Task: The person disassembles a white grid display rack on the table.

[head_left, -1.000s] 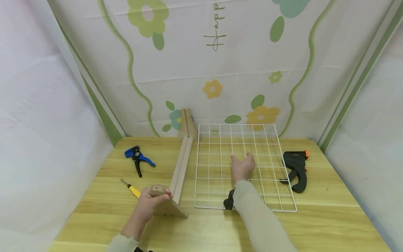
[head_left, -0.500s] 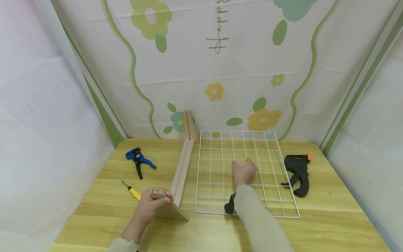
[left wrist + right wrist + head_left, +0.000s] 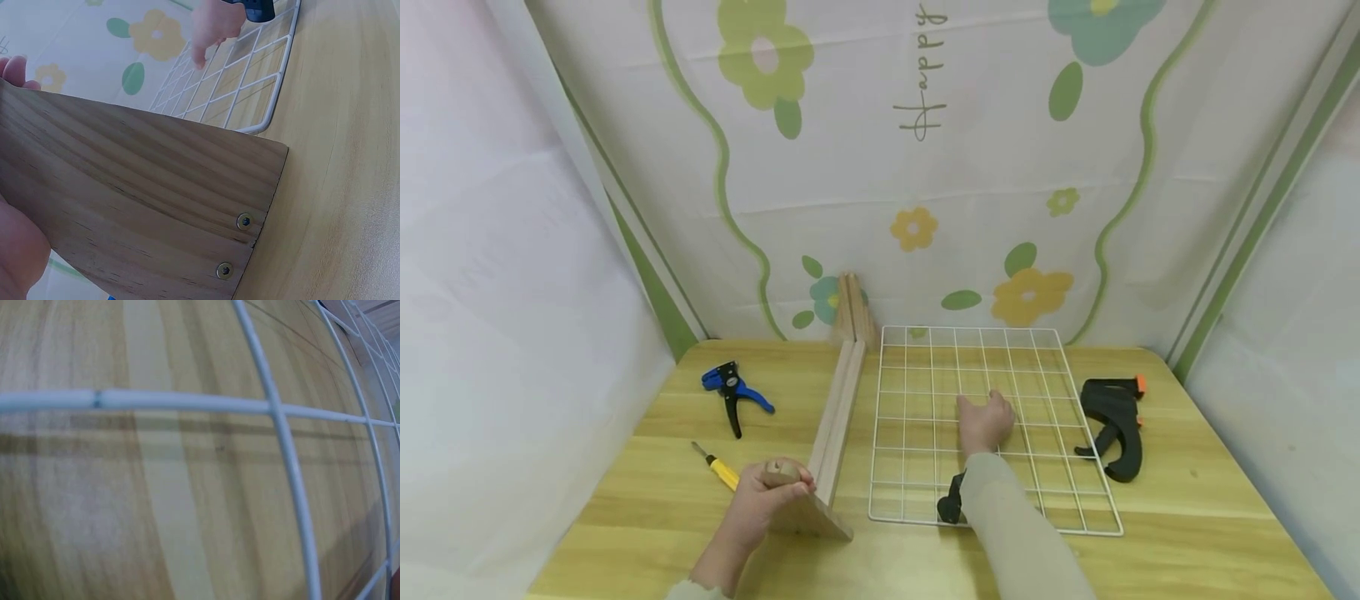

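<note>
My left hand [image 3: 760,504] grips the top of the near end board of a wooden frame [image 3: 837,417]. Two long bars join that board to pointed uprights [image 3: 853,312] at the back. In the left wrist view the end board [image 3: 137,187] stands with its lower edge on the table and shows two bolt heads [image 3: 244,221]. My right hand [image 3: 985,423] holds a white wire grid panel [image 3: 917,417] by its middle wires, to the right of the frame. The panel is a little above the table, its far edge overlapping the backdrop. Some right fingertips are hidden.
Blue-and-black wire strippers [image 3: 735,396] and a yellow-handled screwdriver [image 3: 721,471] lie left of the frame. A black clamp [image 3: 1116,425] with orange pads lies at the panel's right edge. A flowered cloth [image 3: 850,167] hangs behind the table [image 3: 1187,517].
The whole head view has shifted slightly downward in the picture. Both hands keep their holds; the grid panel's far edge sits a little lower relative to the backdrop.
</note>
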